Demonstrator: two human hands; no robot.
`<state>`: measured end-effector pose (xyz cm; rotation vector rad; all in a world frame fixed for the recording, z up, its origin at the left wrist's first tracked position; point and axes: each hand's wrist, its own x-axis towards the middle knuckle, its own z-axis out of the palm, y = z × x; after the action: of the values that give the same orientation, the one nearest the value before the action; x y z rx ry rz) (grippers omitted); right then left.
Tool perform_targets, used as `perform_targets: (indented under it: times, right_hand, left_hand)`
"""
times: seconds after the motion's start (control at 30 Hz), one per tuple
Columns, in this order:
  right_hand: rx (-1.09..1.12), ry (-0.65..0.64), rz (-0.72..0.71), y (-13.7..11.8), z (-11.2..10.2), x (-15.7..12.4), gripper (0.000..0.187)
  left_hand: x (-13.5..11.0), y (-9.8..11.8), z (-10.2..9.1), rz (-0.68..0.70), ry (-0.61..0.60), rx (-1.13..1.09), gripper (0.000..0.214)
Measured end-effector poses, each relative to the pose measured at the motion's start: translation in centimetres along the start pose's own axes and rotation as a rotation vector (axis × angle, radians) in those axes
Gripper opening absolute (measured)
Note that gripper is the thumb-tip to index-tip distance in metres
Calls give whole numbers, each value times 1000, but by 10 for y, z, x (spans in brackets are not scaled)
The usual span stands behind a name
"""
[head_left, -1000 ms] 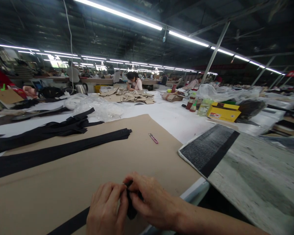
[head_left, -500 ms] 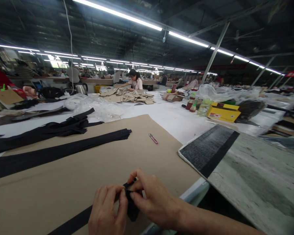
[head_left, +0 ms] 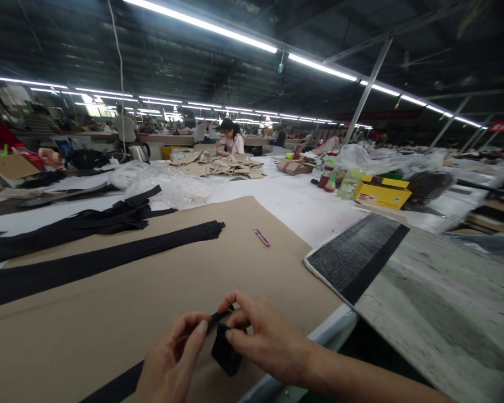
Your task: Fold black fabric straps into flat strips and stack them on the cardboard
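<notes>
My left hand (head_left: 170, 358) and my right hand (head_left: 260, 336) meet at the near edge of a brown cardboard sheet (head_left: 159, 280). Both pinch the end of a long black strap (head_left: 224, 350), which is folded over between the fingertips. The rest of the strap runs away to the lower left, under my left hand. Further back on the cardboard lies a stack of long black strips (head_left: 92, 260), and a second pile of black strips (head_left: 88, 221) lies behind it. A small pink cutter (head_left: 262, 238) rests on the cardboard's far right part.
A grey board with a black band (head_left: 357, 257) lies to the right on a worn wooden bench (head_left: 445, 302). Further back stand a yellow box (head_left: 382, 193), bottles (head_left: 330, 179), clear plastic bags (head_left: 168, 184) and tan cut pieces (head_left: 218, 163). A person (head_left: 233, 140) works at the far table.
My left hand has slid down and to the left, its fingers loosening along the strap. The folded black end now hangs more in the open below my right fingers.
</notes>
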<state>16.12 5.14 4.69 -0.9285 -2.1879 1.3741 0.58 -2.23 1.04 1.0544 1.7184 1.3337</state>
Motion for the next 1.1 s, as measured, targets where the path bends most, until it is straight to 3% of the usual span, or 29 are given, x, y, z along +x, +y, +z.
perform_targets:
  times: [0.17, 0.27, 0.43, 0.6, 0.67, 0.73, 0.8, 0.87, 0.93, 1.0, 1.1]
  right_hand:
    - [-64, 7, -34, -5, 1, -1, 28]
    - [-107, -5, -65, -7, 1, -3, 28]
    - [-165, -28, -115, -10, 1, -6, 28]
    - [-178, -30, -136, -11, 2, -7, 28]
    - [-169, -27, -143, -11, 2, -8, 26]
    - [-148, -24, -134, -11, 0, -9, 23]
    - [-99, -32, -98, -11, -4, -10, 21]
    - [-45, -46, -63, -11, -7, -10, 21]
    - [-28, -61, -48, -9, -10, -10, 23]
    - [-27, -60, -41, -6, -11, -9, 24]
    - [90, -49, -9, -4, -13, -5, 27]
  left_hand:
    - [-8, 1, 10, 398, 197, 312, 25]
    - [-8, -4, 13, 576, 247, 416, 17]
    - [-6, -8, 14, 654, 236, 480, 17]
    - [-10, -6, 20, 669, 332, 518, 16]
    - [-13, -4, 21, 644, 367, 496, 16]
    - [-14, 0, 20, 529, 349, 427, 18]
    - [-12, 6, 15, 292, 187, 287, 22]
    - [-7, 14, 8, 36, -71, 87, 29]
    - [-2, 18, 2, -119, -244, -78, 35]
    - [2, 17, -3, -142, -190, -138, 37]
    - [8, 4, -11, -29, -16, -43, 47]
